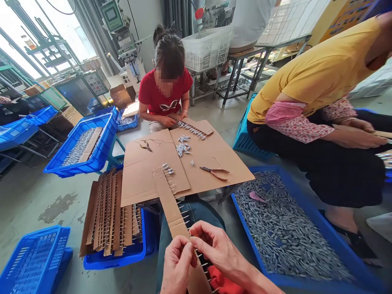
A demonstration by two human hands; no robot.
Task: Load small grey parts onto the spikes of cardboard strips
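A long cardboard strip (168, 201) studded with small metal parts along its right edge runs from the cardboard work surface (208, 157) down to my lap. My left hand (176, 265) is closed around the strip's near end. My right hand (216, 245) pinches at the strip's edge, fingers pressed together on a small metal part. A little pile of loose metal parts (183, 146) and pliers (214, 172) lie on the cardboard ahead.
A blue crate (329, 245) full of grey metal parts is at my right. Stacked filled strips (108, 212) rest on a blue crate at left. A person in red sits opposite; a person in yellow sits right. More blue crates (82, 147) stand left.
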